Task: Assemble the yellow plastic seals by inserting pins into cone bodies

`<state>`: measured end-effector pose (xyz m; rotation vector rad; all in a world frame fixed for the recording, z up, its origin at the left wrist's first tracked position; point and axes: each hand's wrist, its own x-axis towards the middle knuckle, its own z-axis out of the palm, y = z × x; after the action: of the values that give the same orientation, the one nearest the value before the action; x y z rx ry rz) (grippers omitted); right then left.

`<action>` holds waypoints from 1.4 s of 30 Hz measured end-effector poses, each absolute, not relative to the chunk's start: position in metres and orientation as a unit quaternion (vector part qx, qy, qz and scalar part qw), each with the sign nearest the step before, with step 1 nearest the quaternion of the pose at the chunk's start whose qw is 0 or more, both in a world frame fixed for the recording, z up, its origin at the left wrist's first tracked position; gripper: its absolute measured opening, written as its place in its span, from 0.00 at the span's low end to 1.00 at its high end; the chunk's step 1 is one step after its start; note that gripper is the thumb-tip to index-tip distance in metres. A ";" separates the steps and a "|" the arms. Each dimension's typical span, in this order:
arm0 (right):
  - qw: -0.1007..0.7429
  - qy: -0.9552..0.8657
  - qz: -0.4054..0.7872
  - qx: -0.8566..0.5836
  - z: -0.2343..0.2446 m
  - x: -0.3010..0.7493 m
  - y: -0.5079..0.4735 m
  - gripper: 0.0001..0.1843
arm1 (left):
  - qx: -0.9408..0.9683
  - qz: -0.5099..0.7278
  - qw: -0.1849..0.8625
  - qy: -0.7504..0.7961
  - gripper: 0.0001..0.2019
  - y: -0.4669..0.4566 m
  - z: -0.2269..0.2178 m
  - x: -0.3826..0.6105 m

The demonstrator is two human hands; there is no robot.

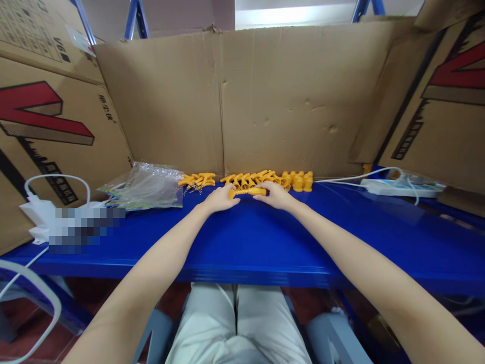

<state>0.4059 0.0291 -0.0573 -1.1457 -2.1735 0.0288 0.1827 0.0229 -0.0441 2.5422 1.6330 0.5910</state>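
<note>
Between my two hands lies a yellow plastic piece with a ribbed middle (247,191), held level just above the blue table. My left hand (222,198) has its fingers closed around the left end of it. At the right end, the thumb and fingers of my right hand (278,196) pinch the piece. Just behind my hands runs a row of yellow plastic parts with round, cup-like ends (242,181). Several short yellow cylinders (302,181) stand to the right of that row. Left of it is a heap of yellow T-shaped pieces (197,179), with small metal chains (193,189) in front.
Clear plastic bags (151,184) lie stacked on the blue table (246,237) at the left. Beside them is a white device with a cable (43,217). A white power strip (403,187) lies back right. Cardboard (288,96) walls off the back and sides.
</note>
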 end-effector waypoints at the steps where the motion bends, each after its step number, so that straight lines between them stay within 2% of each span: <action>1: 0.340 -0.834 0.015 -0.435 -0.058 0.406 0.030 0.14 | 0.827 0.186 0.025 0.530 0.24 0.023 -0.044 0.183; 6: 0.357 -0.829 0.062 -0.426 -0.057 0.410 0.032 0.23 | 0.825 0.166 -0.012 0.540 0.21 0.021 -0.042 0.183; 10: 0.378 -0.806 0.193 -0.413 -0.057 0.418 0.034 0.28 | 0.820 0.165 -0.024 0.547 0.19 0.021 -0.041 0.182; 15: 0.402 -0.729 0.366 -0.416 -0.052 0.422 0.032 0.20 | 0.821 0.182 -0.040 0.540 0.18 0.024 -0.041 0.180; 19: 0.402 -0.676 0.444 -0.430 -0.047 0.418 0.023 0.11 | 0.820 0.181 -0.048 0.541 0.18 0.020 -0.039 0.180; 29: 0.395 -0.632 0.471 -0.473 -0.047 0.408 0.016 0.14 | 0.810 0.170 -0.063 0.558 0.19 0.014 -0.037 0.184; 36: 0.373 -0.639 0.484 -0.468 -0.045 0.414 0.016 0.08 | 0.806 0.170 -0.060 0.564 0.20 0.015 -0.038 0.185; 39: 0.365 -0.645 0.502 -0.446 -0.045 0.418 0.017 0.16 | 0.805 0.169 -0.059 0.566 0.21 0.015 -0.037 0.185; 42: 0.367 -0.649 0.506 -0.434 -0.046 0.420 0.019 0.16 | 0.803 0.174 -0.062 0.567 0.21 0.014 -0.037 0.185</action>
<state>0.4201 0.0185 -0.0464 -1.1143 -1.6673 1.3014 0.1850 0.0139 -0.0369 2.6266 1.8564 0.5694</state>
